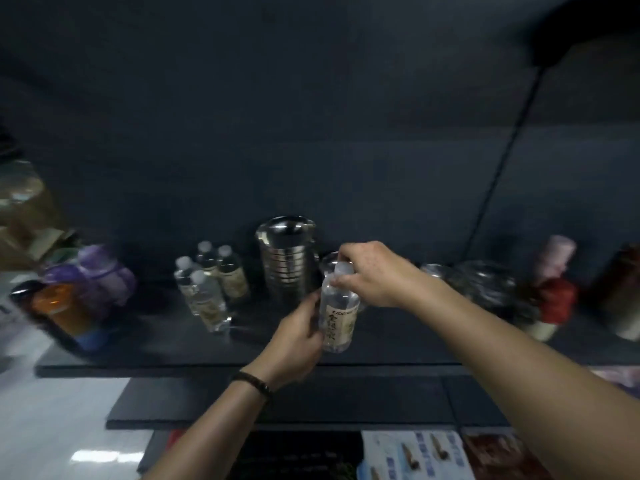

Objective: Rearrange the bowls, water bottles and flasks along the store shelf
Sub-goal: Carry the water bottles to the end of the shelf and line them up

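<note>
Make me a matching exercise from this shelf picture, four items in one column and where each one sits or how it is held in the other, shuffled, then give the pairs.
Items
1. held water bottle
2. stack of steel bowls
3. cluster of four water bottles
4. orange flask

Places
A. far left of the shelf
B. standing left of the steel bowls
C. between the left hand and right hand
D. behind the held bottle

Pairs: 1-C, 2-D, 3-B, 4-A

Both forearms are bare, with no sleeves in view. The left hand (298, 336) has a thin dark band (252, 381) around its wrist, with a small glossy link or clasp on the near side. The right hand (372, 271) and its wrist carry no jewellery
</note>
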`<act>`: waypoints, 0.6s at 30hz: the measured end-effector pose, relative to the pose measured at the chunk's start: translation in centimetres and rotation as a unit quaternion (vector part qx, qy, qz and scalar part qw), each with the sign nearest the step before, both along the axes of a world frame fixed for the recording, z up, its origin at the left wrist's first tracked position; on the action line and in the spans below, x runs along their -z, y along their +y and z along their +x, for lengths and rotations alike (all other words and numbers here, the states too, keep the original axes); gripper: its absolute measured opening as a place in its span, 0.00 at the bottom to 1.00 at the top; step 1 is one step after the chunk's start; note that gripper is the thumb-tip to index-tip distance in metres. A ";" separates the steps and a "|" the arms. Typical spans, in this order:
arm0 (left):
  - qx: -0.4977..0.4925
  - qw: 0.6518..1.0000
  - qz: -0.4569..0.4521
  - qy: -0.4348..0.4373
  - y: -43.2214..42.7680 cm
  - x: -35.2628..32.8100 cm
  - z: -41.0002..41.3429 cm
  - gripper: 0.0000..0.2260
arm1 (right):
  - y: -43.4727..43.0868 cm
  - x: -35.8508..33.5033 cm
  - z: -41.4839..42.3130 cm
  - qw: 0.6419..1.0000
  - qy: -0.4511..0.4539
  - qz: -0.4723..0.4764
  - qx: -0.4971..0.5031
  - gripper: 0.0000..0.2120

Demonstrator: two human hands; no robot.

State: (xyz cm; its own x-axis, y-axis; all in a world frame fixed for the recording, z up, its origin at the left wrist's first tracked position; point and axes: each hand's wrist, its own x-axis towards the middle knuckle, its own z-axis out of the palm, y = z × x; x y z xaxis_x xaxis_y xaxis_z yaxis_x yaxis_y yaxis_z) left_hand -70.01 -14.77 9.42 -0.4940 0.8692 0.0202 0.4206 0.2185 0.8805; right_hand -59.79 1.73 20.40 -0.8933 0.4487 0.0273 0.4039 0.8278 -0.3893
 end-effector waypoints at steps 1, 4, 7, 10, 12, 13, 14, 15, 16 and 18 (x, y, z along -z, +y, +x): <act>0.014 1.000 -0.006 -0.004 1.7 -0.1 2.5 0.21 | 1.3 0.1 3.1 1.000 0.002 -0.006 0.013 0.14; 0.048 0.998 -0.022 -0.030 6.8 0.2 10.1 0.18 | 4.8 0.7 12.1 0.998 0.003 -0.009 0.054 0.13; 0.081 0.995 -0.028 -0.047 11.9 1.5 17.7 0.20 | 8.3 1.5 20.6 0.995 -0.010 -0.003 0.098 0.12; 0.123 0.990 -0.025 -0.065 16.6 2.3 25.1 0.21 | 11.5 1.9 28.1 0.989 -0.025 -0.003 0.145 0.11; 0.147 0.986 -0.017 -0.077 19.6 2.4 29.7 0.20 | 13.6 2.1 33.0 0.983 -0.023 -0.005 0.181 0.10; 0.160 0.984 -0.011 -0.082 20.9 2.4 31.4 0.20 | 14.5 2.1 35.0 0.981 -0.021 -0.007 0.194 0.10; 0.170 0.981 -0.005 -0.089 22.1 2.4 32.9 0.21 | 15.4 2.1 36.7 0.978 -0.019 -0.008 0.206 0.10; 0.180 0.979 -0.003 -0.097 23.4 2.2 34.5 0.21 | 16.4 2.0 38.6 0.975 -0.018 -0.009 0.220 0.10; 0.192 0.976 -0.002 -0.098 24.6 2.1 35.9 0.22 | 17.4 1.9 40.4 0.972 -0.019 -0.011 0.235 0.10; 0.215 0.971 -0.002 -0.101 27.0 2.0 38.5 0.22 | 19.6 1.9 43.5 0.964 -0.023 -0.017 0.265 0.09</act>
